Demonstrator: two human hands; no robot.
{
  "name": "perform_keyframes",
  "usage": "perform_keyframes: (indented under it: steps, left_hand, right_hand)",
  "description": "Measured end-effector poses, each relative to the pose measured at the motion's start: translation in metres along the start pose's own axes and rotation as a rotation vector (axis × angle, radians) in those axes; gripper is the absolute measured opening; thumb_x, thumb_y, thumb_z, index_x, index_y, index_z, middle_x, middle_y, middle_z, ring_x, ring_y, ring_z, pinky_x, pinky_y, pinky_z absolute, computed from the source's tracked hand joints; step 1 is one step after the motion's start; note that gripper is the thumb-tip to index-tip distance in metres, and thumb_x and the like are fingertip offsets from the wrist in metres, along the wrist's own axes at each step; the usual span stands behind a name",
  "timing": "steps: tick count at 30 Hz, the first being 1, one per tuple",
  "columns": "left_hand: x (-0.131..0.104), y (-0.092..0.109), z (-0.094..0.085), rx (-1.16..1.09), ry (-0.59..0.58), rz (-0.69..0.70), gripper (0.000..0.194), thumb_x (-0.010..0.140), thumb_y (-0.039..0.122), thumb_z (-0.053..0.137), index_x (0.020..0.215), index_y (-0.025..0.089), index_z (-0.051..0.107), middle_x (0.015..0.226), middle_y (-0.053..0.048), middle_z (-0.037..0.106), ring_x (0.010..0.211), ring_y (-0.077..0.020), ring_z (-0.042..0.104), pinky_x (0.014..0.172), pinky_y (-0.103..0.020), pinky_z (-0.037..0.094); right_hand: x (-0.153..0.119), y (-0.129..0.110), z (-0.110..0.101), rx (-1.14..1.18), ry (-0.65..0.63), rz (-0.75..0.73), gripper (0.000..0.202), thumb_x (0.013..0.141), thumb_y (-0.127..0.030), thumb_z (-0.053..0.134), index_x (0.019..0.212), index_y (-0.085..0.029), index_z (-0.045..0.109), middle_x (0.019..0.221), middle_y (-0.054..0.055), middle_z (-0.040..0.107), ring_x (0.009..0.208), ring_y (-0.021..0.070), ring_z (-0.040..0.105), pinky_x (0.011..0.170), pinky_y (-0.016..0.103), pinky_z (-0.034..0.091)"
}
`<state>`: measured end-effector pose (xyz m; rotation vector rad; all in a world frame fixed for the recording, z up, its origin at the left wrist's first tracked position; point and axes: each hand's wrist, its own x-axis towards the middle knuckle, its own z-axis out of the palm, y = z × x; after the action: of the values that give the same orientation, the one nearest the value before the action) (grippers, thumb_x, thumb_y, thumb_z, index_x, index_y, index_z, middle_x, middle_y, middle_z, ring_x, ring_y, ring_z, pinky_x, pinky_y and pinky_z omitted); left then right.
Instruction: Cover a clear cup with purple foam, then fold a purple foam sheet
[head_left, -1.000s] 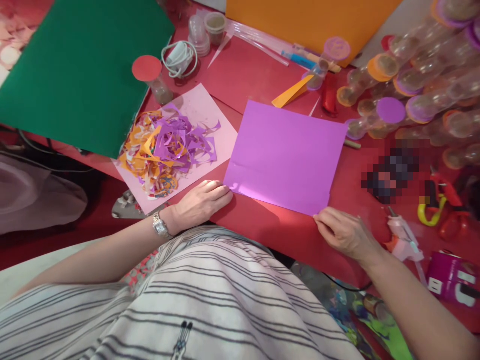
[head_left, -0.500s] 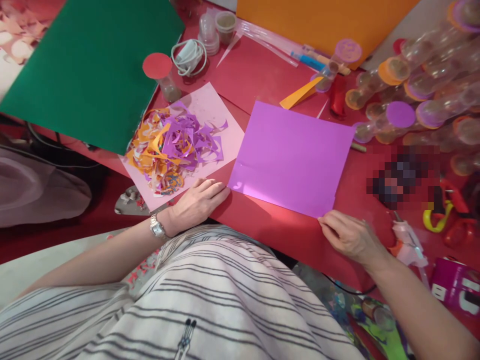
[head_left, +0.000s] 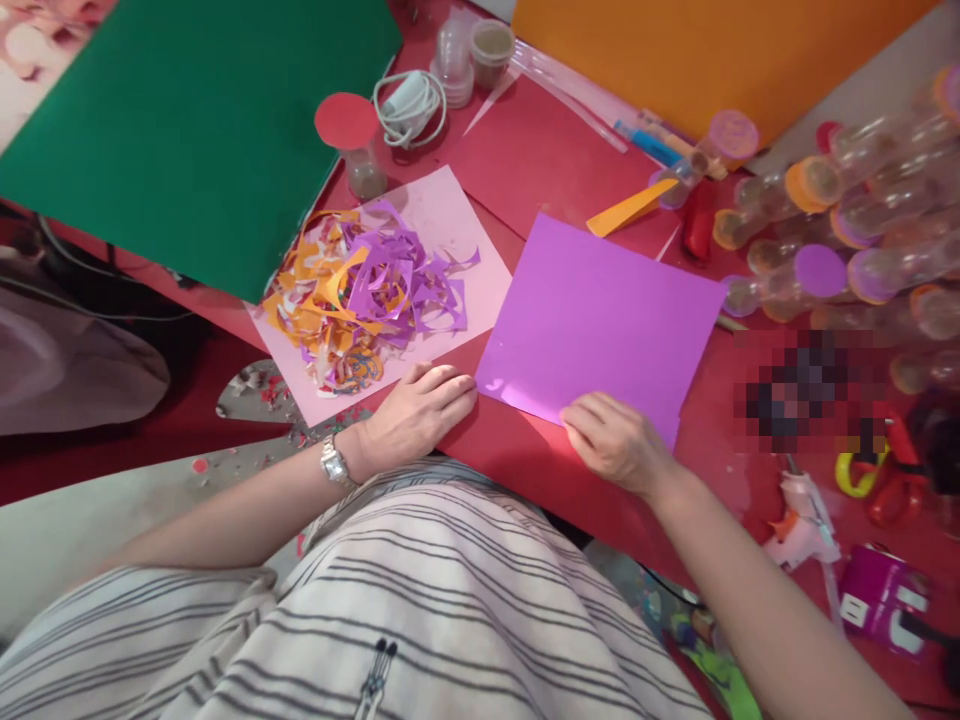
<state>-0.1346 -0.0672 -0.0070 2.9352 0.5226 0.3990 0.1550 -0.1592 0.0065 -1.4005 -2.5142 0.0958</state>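
A purple paper sheet [head_left: 600, 320] lies on the red table in front of me, a light sheen along its near left edge. My right hand [head_left: 619, 440] is closed, its fingertips pinched together at the middle of the sheet's near edge. My left hand [head_left: 420, 415] rests flat with fingers stretched out, its tips by the sheet's near left corner. Just beyond that hand, a pink sheet [head_left: 484, 255] bears a heap of orange and purple paper scraps [head_left: 375, 285].
Green board [head_left: 202, 130] stands at left, orange board [head_left: 697, 50] at the back. Clear bottle shapes with coloured discs [head_left: 821, 270] crowd the right. Nearer are a glue gun [head_left: 806, 515], scissors [head_left: 896, 480] and a purple packet [head_left: 885, 600]. A coiled white cable [head_left: 411, 110] lies behind the scraps.
My right hand has slid left along the sheet's near edge, from its right corner to about the middle. My left hand keeps its place by the left corner. The whole view has shifted slightly.
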Motion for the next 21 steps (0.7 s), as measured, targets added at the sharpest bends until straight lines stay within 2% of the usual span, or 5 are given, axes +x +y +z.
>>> perform_keyframes:
  steps: [4,8,13,21]
  left_hand:
    - [0.000,0.002,0.001,-0.001,0.013,-0.021,0.026,0.102,0.018,0.040,0.108,0.013,0.065,0.116,-0.012,0.068,0.104,-0.0236,0.054,0.087,-0.038,0.041]
    - [0.001,0.003,0.000,-0.035,0.051,-0.037,0.026,0.102,0.019,0.041,0.101,0.013,0.066,0.113,-0.009,0.069,0.098,-0.0230,0.055,0.083,-0.037,0.040]
    - [0.002,0.002,-0.002,-0.051,0.020,-0.037,0.026,0.103,0.024,0.042,0.099,0.014,0.066,0.108,-0.008,0.070,0.095,-0.0221,0.056,0.083,-0.036,0.039]
    - [0.003,0.003,-0.001,-0.017,-0.035,-0.042,0.025,0.103,0.024,0.042,0.104,0.015,0.065,0.111,-0.008,0.069,0.095,-0.0217,0.056,0.082,-0.038,0.038]
  right_hand:
    - [0.043,-0.009,0.014,0.024,0.030,-0.112,0.024,0.090,-0.005,0.047,0.076,-0.021,0.057,0.067,0.001,0.053,0.064,0.0150,0.044,0.063,0.028,0.035]
    - [0.068,-0.017,0.026,0.073,0.086,-0.210,0.023,0.093,-0.006,0.047,0.080,-0.020,0.060,0.071,0.002,0.057,0.067,0.0142,0.047,0.064,0.027,0.037]
    - [0.081,-0.022,0.033,0.050,0.095,-0.253,0.028,0.096,-0.009,0.043,0.077,-0.020,0.061,0.072,0.002,0.058,0.065,0.0136,0.047,0.064,0.028,0.037]
    - [0.082,-0.029,0.029,0.008,0.101,-0.248,0.034,0.097,-0.010,0.039,0.071,-0.020,0.058,0.066,0.001,0.052,0.063,0.0142,0.043,0.064,0.028,0.034]
